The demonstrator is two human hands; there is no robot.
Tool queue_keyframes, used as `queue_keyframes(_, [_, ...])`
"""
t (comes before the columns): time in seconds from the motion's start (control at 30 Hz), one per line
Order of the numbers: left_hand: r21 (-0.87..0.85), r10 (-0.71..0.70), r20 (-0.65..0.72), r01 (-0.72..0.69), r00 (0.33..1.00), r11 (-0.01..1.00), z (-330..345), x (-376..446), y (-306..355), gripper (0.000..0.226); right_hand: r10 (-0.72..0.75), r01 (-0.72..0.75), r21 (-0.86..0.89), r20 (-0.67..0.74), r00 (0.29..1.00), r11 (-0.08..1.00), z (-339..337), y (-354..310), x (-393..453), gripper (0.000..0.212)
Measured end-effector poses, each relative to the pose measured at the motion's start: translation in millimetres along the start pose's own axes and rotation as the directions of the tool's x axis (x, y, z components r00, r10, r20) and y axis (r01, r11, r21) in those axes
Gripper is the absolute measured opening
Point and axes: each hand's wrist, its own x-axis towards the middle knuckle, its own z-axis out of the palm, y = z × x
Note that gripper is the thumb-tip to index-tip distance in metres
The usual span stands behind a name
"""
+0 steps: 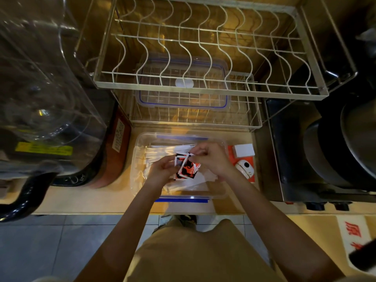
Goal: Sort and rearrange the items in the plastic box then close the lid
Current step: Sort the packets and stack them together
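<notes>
- Left hand and right hand, frame centre: both pinch red-black sachets.
- Sachets: likely light, slippery; grip edges.
- Plastic box: open.

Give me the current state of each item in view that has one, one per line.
plastic box: open, no lid on, on the counter
lid: off, lying on the lower wire rack behind the box
red-and-black packets: held over the box by both hands
white sachets: lying loose in the box
left hand: gripping the packets
right hand: fingers pinching the packets' top
upper dish rack: empty
</notes>
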Motion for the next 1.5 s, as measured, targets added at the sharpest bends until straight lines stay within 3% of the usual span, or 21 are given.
queue_keyframes(0.2, [-0.04,-0.055,0.047,0.057,0.997,0.998,-0.8,-0.6,1.8,0.019,-0.136,0.119,-0.236,-0.056,0.989,0.964,17.9,7.8,2.3,0.019])
queue_keyframes(0.4, [0.047,0.001,0.02,-0.002,1.0,0.999,2.7,-1.5,-0.2,0.028,-0.157,0.111,-0.273,-0.151,0.976,0.956,23.6,13.9,-2.8,0.023])
queue_keyframes(0.5, [0.044,0.016,-0.007,-0.015,1.0,0.999,3.8,-0.3,-0.4,0.025,0.035,-0.059,-0.095,-0.24,0.97,0.994,20.8,17.9,-7.3,0.029])
queue_keyframes(0.6, [0.069,0.057,0.033,-0.059,0.998,0.996,2.8,2.9,-3.9,0.027,0.216,-0.205,0.178,-0.043,0.976,0.962,17.2,19.9,-14.0,0.022])
queue_keyframes(0.67, [0.117,0.099,0.047,-0.104,0.994,0.988,2.7,5.5,-6.4,0.025,0.162,-0.163,0.145,0.018,0.987,0.976,17.3,22.6,-19.5,0.015])
queue_keyframes(0.73, [0.281,0.17,0.036,-0.173,0.985,0.944,4.2,8.7,-6.8,0.023,0.089,-0.087,0.049,-0.037,0.995,0.995,19.5,27.3,-21.2,0.02])
queue_keyframes(0.83, [0.555,0.286,0.056,-0.267,0.957,0.787,7.2,9.4,-5.7,0.03,-0.013,0.001,-0.122,-0.098,0.995,0.993,23.2,29.0,-21.7,0.024])
queue_keyframes(1.0, [0.703,0.365,0.113,-0.334,0.924,0.628,6.2,9.6,-7.9,0.035,-0.067,0.059,-0.2,-0.034,0.997,0.978,26.9,32.5,-22.1,0.034])
queue_keyframes(1.3, [0.69,0.294,0.098,-0.278,0.951,0.668,5.9,11.1,-4.7,0.031,-0.104,0.097,-0.211,-0.023,0.994,0.973,32.1,34.1,-20.7,0.029])
queue_keyframes(1.5, [0.694,0.295,0.056,-0.25,0.954,0.676,7.8,9.4,-2.9,0.024,-0.129,0.125,-0.33,0.009,0.992,0.936,33.7,32.2,-20.3,0.026])
